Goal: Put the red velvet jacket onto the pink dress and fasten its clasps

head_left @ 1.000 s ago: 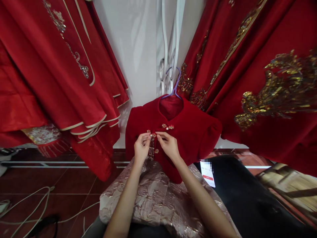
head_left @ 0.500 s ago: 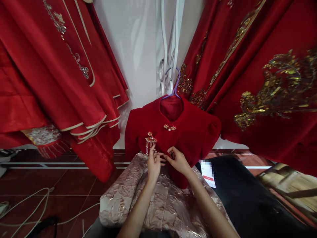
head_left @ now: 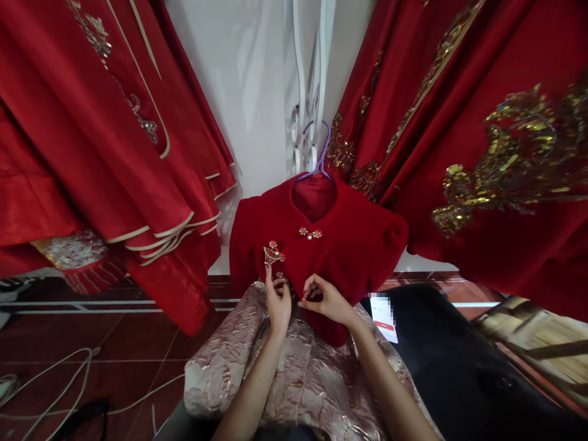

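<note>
A short red velvet jacket hangs in front of me on a purple hanger. A jewelled clasp sits below its collar, and a gold tasselled clasp lies lower left. My left hand pinches the front edge just under the tasselled clasp. My right hand pinches a small beaded fastener on the opposite edge. Both hands are closed on the garment's lower fastening, a little apart from each other.
Pink brocade fabric lies over my lap. Red embroidered gowns hang at left, and gold-sequinned ones at right. A white ornate rack stands behind. White cables lie on the dark red floor. A paper tag hangs at right.
Both hands moved down from the tasselled clasp to a lower fastening on the jacket front. The tassel now hangs free.
</note>
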`<state>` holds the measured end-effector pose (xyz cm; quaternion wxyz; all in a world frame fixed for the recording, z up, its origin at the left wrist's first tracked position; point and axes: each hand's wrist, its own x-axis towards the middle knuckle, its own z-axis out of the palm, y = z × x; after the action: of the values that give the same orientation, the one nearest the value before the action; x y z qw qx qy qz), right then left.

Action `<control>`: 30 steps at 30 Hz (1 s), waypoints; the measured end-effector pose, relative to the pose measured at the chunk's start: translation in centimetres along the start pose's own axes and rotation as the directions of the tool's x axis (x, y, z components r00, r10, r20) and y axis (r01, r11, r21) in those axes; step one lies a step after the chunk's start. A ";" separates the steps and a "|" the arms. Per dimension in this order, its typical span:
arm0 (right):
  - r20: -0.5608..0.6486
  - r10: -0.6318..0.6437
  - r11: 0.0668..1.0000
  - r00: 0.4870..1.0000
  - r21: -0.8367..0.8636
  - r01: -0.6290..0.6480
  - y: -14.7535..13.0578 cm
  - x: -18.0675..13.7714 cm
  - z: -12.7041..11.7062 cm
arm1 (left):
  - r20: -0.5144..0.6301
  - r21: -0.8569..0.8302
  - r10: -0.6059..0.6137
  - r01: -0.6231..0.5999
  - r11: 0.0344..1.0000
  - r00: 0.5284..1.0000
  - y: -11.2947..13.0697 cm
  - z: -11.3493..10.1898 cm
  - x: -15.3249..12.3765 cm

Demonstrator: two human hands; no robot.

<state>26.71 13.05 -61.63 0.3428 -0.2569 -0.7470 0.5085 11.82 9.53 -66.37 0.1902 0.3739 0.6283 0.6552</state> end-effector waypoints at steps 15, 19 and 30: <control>-0.306 -0.172 0.978 0.936 -0.168 0.124 1.7 3.7 3.9 | -0.035 -0.166 -0.043 0.036 0.985 0.998 -1.2 -0.3 0.2; -0.315 -0.153 0.985 0.937 -0.128 0.117 1.8 3.4 4.2 | -0.039 -0.181 -0.057 0.049 0.982 0.998 -0.3 -0.4 0.0; -0.341 -0.149 0.981 0.928 -0.171 0.095 2.2 3.2 4.0 | -0.025 -0.094 0.008 -0.010 0.996 1.000 -0.3 -0.8 -0.1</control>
<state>21.66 13.85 -63.89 0.4812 -0.3219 -0.7245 0.3740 11.23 8.99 -66.65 0.1969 0.3591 0.5974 0.6895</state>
